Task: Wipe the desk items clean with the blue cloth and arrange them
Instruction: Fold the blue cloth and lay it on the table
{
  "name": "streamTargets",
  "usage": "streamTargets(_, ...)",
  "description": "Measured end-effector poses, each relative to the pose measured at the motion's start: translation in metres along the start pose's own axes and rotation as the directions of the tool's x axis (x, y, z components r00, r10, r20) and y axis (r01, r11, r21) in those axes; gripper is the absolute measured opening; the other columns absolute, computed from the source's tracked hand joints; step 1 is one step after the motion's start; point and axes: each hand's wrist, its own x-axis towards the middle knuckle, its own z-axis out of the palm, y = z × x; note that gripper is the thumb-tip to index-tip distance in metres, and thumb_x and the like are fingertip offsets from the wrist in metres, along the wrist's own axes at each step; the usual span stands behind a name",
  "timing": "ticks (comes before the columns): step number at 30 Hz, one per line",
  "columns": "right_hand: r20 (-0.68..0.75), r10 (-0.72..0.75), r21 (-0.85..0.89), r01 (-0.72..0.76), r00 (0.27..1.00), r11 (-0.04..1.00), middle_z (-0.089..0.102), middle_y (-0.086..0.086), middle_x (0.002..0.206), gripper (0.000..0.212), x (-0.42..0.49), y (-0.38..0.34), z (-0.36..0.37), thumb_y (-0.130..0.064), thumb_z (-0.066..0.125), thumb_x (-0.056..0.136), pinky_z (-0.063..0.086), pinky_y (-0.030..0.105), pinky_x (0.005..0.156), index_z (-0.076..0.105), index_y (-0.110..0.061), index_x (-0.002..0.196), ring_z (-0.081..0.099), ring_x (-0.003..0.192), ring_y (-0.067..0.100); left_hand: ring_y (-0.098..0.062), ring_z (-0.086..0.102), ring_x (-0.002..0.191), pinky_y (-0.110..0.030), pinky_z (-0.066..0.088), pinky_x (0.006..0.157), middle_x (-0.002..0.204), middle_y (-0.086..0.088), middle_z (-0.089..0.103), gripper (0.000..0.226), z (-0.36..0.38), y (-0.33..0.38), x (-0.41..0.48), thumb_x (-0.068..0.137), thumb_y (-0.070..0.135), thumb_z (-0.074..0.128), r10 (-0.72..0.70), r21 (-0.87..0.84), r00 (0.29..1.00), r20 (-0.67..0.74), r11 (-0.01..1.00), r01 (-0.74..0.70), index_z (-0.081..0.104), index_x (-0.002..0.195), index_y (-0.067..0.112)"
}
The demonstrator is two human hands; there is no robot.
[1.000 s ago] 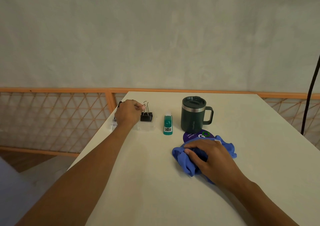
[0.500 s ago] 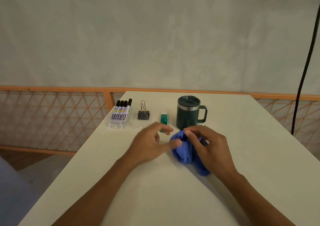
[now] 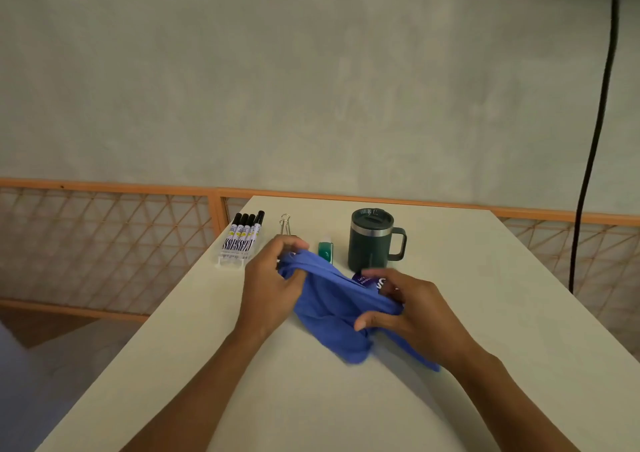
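Observation:
The blue cloth (image 3: 330,307) is stretched between both hands above the white desk (image 3: 485,313). My left hand (image 3: 272,285) grips its left end; my right hand (image 3: 407,307) grips its right end. Behind the cloth a purple round item (image 3: 369,280) with white lettering peeks out, mostly hidden. Along the far side stand a pack of black markers (image 3: 242,236), a binder clip (image 3: 285,224) partly hidden by my left hand, a small green stapler (image 3: 325,250) and a dark green lidded mug (image 3: 372,240).
An orange lattice railing (image 3: 104,243) runs behind and to the left of the desk. A black cable (image 3: 595,132) hangs down at the right. The desk's left edge drops to the floor.
My left hand left the binder clip, came to the cloth and took hold of it. Both hands have now pulled the bunched cloth out wide between them.

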Motion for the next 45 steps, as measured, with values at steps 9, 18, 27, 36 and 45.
streamTargets(9, -0.391, 0.076, 0.457, 0.121, 0.917, 0.881, 0.078, -0.004, 0.103, 0.005, -0.008, -0.009, -0.039, -0.018, 0.071, 0.100, 0.059, 0.025, 0.085, 0.074, -0.017, 0.105, 0.074, 0.099, 0.015, -0.019, 0.074, 0.112, -0.040, 0.061, 0.092, 0.116, 0.006, 0.079, 0.028, -0.021, 0.003, 0.013, 0.097, 0.003, 0.075, -0.190, -0.417, 0.980, 0.067, 0.887, 0.200, 0.072, 0.120, 0.021)
streamTargets(18, 0.142, 0.497, 0.401, -0.509, 0.856, 0.762, 0.080, 0.002, 0.114, 0.032, -0.009, 0.006, -0.045, -0.046, 0.084, 0.086, 0.065, 0.045, 0.093, 0.078, -0.028, 0.112, 0.077, 0.103, 0.024, -0.026, 0.073, 0.100, -0.031, 0.058, 0.083, 0.105, -0.013, 0.081, 0.030, -0.037, -0.025, 0.013, 0.102, 0.009, 0.056, -0.375, -0.182, 0.734, 0.566, 0.812, 0.555, 0.083, 0.089, 0.016)
streamTargets(27, 0.428, 0.425, 0.843, -0.521, 0.798, 0.130, 0.069, 0.019, 0.134, 0.051, -0.012, 0.025, -0.037, -0.036, 0.083, 0.094, 0.053, 0.055, 0.109, 0.068, -0.007, 0.134, 0.066, 0.123, 0.039, -0.024, 0.075, 0.079, -0.037, 0.052, 0.076, 0.097, -0.016, 0.080, 0.036, -0.021, -0.011, 0.006, 0.103, 0.031, 0.057, -0.647, -0.221, 0.519, 0.558, 0.487, 0.845, 0.079, 0.080, 0.015)
streamTargets(36, 0.265, 0.403, 0.843, -0.413, 0.876, 0.344, 0.074, 0.018, 0.132, 0.075, -0.015, 0.028, -0.051, -0.001, 0.079, 0.087, 0.060, 0.037, 0.102, 0.050, -0.021, 0.153, 0.072, 0.125, 0.029, -0.030, 0.076, 0.112, -0.042, 0.056, 0.099, 0.107, -0.006, 0.084, 0.025, -0.037, -0.026, 0.026, 0.097, 0.035, 0.079, -0.660, -0.236, 0.714, 0.234, 0.674, 0.701, 0.084, 0.107, 0.013)
streamTargets(45, -0.062, 0.361, 0.858, -0.136, 0.930, 0.496, 0.075, 0.017, 0.130, 0.054, -0.010, 0.019, -0.060, 0.003, 0.074, 0.092, 0.058, 0.040, 0.106, 0.067, -0.017, 0.141, 0.072, 0.124, 0.031, -0.011, 0.073, 0.117, -0.042, 0.053, 0.112, 0.110, 0.010, 0.083, 0.027, -0.064, -0.017, 0.036, 0.082, 0.055, 0.084, -0.478, -0.318, 0.877, 0.046, 0.826, 0.466, 0.087, 0.096, 0.031)
